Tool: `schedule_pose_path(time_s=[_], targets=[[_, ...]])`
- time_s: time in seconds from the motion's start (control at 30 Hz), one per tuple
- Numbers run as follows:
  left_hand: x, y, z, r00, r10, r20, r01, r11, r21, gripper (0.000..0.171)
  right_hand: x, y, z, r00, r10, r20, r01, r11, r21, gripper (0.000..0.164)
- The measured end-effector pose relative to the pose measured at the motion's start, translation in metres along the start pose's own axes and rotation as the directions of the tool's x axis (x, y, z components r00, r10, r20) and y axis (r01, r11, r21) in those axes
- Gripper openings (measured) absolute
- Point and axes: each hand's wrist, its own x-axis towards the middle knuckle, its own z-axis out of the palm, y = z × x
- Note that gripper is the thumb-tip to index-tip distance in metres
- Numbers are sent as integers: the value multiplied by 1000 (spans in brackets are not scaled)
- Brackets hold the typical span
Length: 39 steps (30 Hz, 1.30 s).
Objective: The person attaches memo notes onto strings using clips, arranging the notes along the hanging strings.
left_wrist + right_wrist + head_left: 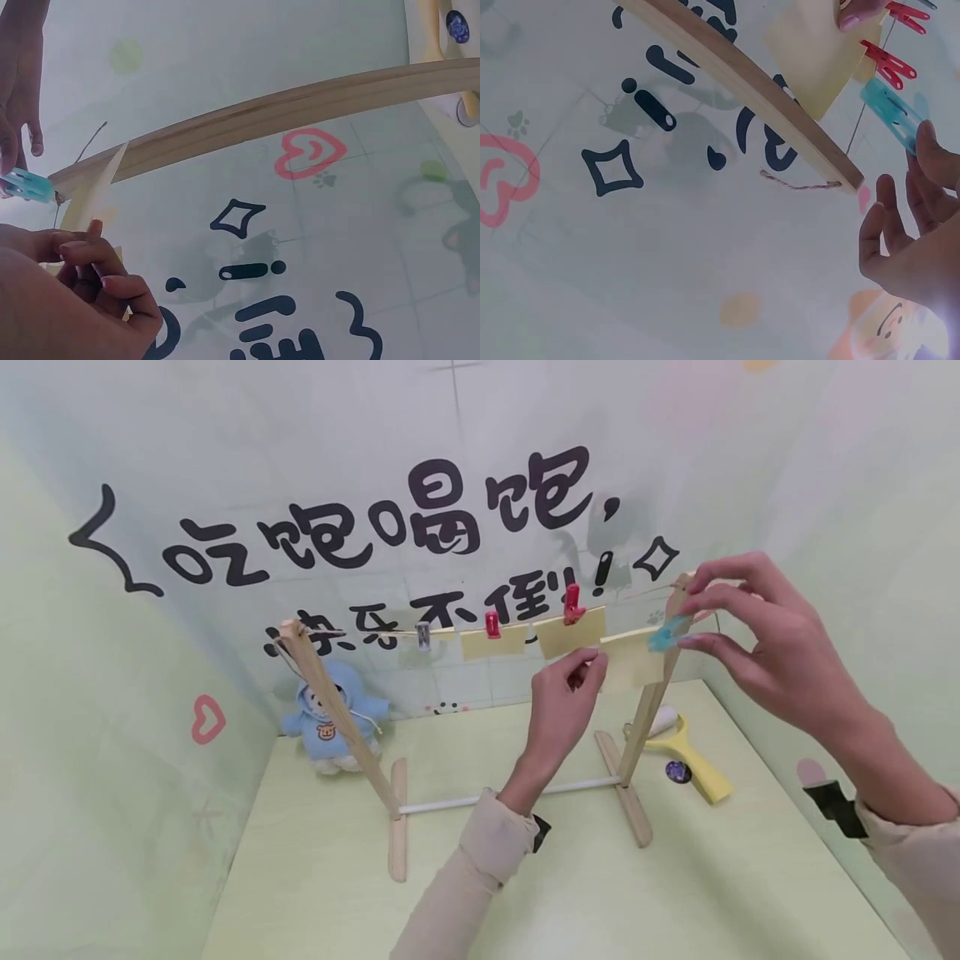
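In the head view my left hand (566, 697) pinches the left edge of a pale yellow paper (633, 662) at the string. My right hand (780, 647) holds a blue clothespin (664, 637) between thumb and finger, at the paper's upper right corner. The right wrist view shows the clothespin (891, 111) near the string, its far end gripped by the fingers. More yellow papers hang leftward along the string, with a red clothespin (573, 604), another red clothespin (492, 625) and a grey clothespin (423, 636) on them.
The string runs between two wooden posts, a left post (341, 718) and a right post (637, 735), joined low down by a white rod (442, 804). A blue-hooded plush toy (330, 718) sits behind the left post. A yellow peeler-shaped tool (697, 760) and a dark round disc (678, 772) lie at right.
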Motion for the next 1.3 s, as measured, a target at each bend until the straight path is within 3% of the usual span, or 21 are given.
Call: schedule_pose_path(time_s=[0.2,0.43,0.6,0.7,1.0,1.13,1.3], targets=[[9,8,4,1000,-28,-9,27,996,-85,23,19,6,-3,998,-25,-49,25,1000,-16,75],[16,12,8,997,-60,-38,56,992,-111,24,33,12,-2,994,-33,-103,33,999,-1,74],[20,14,7,998,-53,-46,48,992,-118,24,40,15,-2,996,-24,-88,22,1000,-17,17],[21,14,6,998,-48,-46,42,992,-122,25,44,15,-2,997,-24,-75,22,999,-31,36],[23,15,5,996,-68,-50,60,988,-145,28,51,17,-3,999,-48,-7,48,997,-53,32],[24,15,5,997,-52,-51,44,988,-147,27,54,17,1,999,-29,-25,28,999,-41,36],[25,16,6,998,-36,-52,28,989,-148,27,55,17,2,999,-28,22,29,998,-55,33]])
